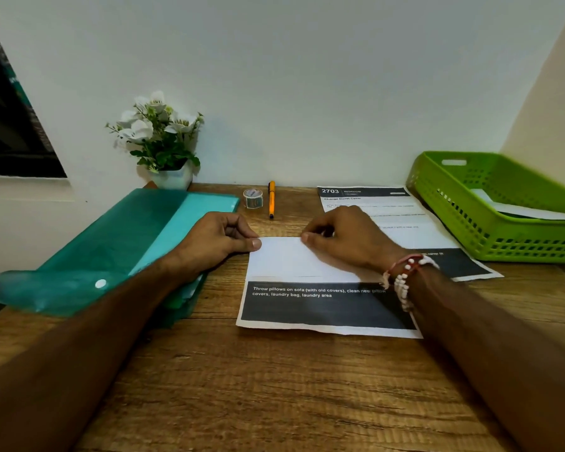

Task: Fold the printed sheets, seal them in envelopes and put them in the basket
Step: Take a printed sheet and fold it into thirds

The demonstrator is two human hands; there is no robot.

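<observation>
White paper, the blank back of the folded printed sheet [284, 259], lay under my fingertips. My left hand [221, 238] was curled in, its thumb [254, 244] pinching the flap's far left corner against the index finger. My right hand [343, 238] was curled too, its fingertips [306, 238] nipping the same far edge near its middle.

That edge was the fold, and it ran left to right, as did the sheet's long axis. The dark printed band lay on the near side. The fold's right stretch was hidden beneath my right hand. I judged the crease had to be run along that line, with the right hand the nearer one to do it.

Further out, a second printed sheet [392, 220] lay flat to the far right. The green basket [463, 223] sat beyond it, and a teal plastic folder [111, 249] lay to the left on the wooden desk [274, 386].
</observation>
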